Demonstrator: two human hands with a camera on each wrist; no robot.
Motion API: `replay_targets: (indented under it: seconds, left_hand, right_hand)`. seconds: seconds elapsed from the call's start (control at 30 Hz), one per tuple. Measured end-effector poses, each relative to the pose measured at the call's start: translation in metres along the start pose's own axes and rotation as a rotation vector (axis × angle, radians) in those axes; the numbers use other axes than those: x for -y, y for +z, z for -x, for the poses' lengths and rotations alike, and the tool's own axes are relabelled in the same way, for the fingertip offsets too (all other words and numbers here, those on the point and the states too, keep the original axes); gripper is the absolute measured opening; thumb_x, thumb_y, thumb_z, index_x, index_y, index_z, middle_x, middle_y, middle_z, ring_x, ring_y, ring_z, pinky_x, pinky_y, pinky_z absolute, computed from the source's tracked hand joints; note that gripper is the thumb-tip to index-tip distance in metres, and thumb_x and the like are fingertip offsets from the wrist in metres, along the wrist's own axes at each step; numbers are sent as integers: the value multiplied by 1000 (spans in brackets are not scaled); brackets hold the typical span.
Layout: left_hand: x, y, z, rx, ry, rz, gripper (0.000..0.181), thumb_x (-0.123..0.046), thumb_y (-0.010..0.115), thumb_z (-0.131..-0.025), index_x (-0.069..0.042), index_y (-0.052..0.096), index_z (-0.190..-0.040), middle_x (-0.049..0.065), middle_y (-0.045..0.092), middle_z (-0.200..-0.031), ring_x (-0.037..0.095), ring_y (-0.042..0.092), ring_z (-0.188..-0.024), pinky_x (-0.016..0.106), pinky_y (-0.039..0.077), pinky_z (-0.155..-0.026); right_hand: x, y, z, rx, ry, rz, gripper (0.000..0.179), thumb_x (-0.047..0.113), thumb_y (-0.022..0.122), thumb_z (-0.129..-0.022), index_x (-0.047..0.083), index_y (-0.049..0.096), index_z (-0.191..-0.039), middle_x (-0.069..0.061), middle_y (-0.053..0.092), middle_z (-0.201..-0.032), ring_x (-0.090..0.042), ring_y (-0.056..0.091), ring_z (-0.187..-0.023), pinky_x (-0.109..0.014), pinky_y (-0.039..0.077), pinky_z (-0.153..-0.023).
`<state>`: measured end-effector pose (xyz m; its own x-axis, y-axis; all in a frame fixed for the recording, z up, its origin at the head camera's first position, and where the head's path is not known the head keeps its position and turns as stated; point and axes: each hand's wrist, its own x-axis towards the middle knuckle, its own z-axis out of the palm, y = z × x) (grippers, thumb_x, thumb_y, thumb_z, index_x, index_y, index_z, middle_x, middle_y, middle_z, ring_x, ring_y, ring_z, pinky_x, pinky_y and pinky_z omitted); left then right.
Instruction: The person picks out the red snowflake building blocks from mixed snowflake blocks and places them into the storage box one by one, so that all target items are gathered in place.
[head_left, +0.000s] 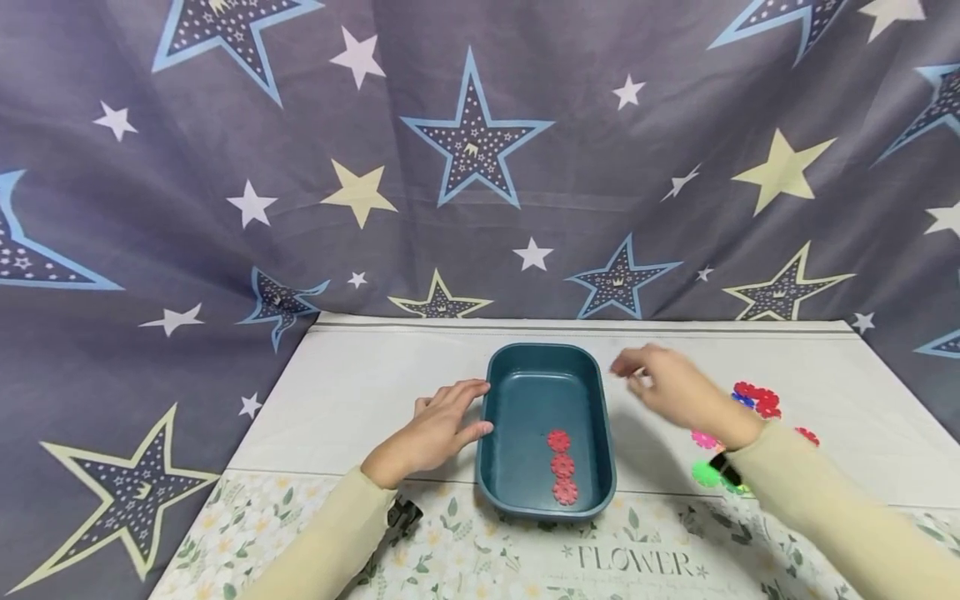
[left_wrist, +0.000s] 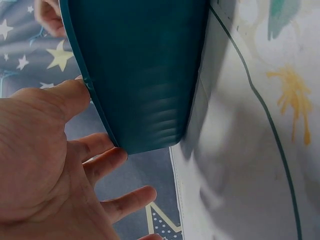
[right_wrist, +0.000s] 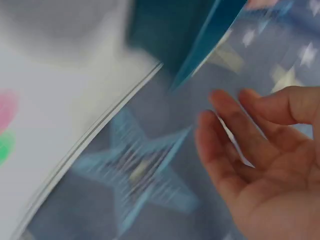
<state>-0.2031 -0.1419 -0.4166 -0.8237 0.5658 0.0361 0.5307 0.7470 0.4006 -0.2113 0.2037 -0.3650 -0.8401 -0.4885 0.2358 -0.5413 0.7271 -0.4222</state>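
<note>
The left hand, fingers spread, touches the tray's left edge, probably steadying it; three red discs line up towards its near right corner. The right hand, loosely bent, apparently empty, hovers off the right edge (coloured pieces lie beyond, presumably for reach).

star-print curtain — grey, hanging | tablecloth — white, floral-printed, lettered "FLOWER"

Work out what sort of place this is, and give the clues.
Probably an indoor tabletop play corner, though the wider room is out of view: star-printed fabric hangs behind a table, and small red notched discs lie in a teal tray on it.
</note>
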Motion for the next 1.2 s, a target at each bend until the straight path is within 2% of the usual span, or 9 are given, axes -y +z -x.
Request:
replay_targets:
  seconds: [0.1, 0.23, 0.37, 0.47, 0.73, 0.9, 1.0, 1.2]
  left_hand:
    - [1, 1, 0, -13, 0, -1, 60, -46, 46, -97, -12, 34, -146, 0, 30, -149, 27, 35, -128, 51, 28, -88]
    - [2, 2, 0, -17, 15, 8, 61, -47, 46, -97, -11, 35, -145, 0, 31, -148, 27, 35, -129, 52, 28, -88]
    - [2, 0, 2, -14, 19, 10, 61, -46, 46, -97, -11, 35, -145, 1, 31, -148, 28, 34, -129, 52, 28, -87]
    - [2, -1, 1, -19, 17, 12, 60, -45, 47, -97, -11, 35, -145, 2, 31, -148, 28, 35, -129, 52, 28, -87]
    - [2, 3, 1, -15, 20, 20, 59, -45, 47, -97, -11, 35, -145, 1, 31, -148, 27, 34, -130, 52, 27, -87]
    - [1, 4, 3, -13, 19, 13, 60, -46, 46, -98, -11, 35, -145, 1, 31, -148, 27, 34, -130, 52, 27, -88]
    - [0, 3, 3, -10, 17, 17, 60, -46, 46, -98, -11, 35, -145, 1, 31, -148, 28, 34, -130, 52, 27, -89]
    - [0, 2, 3, -9, 14, 7, 60, -46, 45, -98, -11, 34, -146, 1, 30, -149, 27, 34, -130, 51, 27, -88]
  right_hand:
    - [-51, -21, 17, -40, 94, 10, 17, -7, 61, -84, -2, 68, -99, -14, 67, -93, -30, 62, -86, -47, 49, -76]
    - [-114, -33, 47, 9, 268, 27, 16, -2, 62, -85, -5, 67, -100, -18, 65, -92, -29, 61, -81, -46, 49, -70]
    - [-151, -33, 66, 92, 415, 18, 24, 1, 64, -83, -9, 64, -106, -24, 61, -95, -25, 58, -74, -43, 48, -65]
    - [-163, -32, 74, 116, 464, 20, 30, 4, 65, -82, -11, 61, -108, -26, 59, -93, -24, 53, -69, -43, 46, -63]
    - [-172, -25, 78, 114, 499, 22, 34, 13, 71, -82, -11, 61, -104, -21, 59, -86, -20, 51, -63, -42, 46, -61]
    - [-167, -24, 73, 51, 493, 5, 18, 8, 69, -83, -7, 63, -92, -13, 60, -79, -20, 50, -62, -38, 45, -60]
    - [-155, -24, 66, -12, 436, 9, 10, 5, 66, -85, -4, 65, -89, -7, 61, -77, -19, 51, -62, -36, 44, -59]
    - [-113, -27, 42, -137, 225, 30, 7, 1, 68, -85, 1, 68, -92, -5, 65, -79, -16, 58, -68, -33, 48, -61]
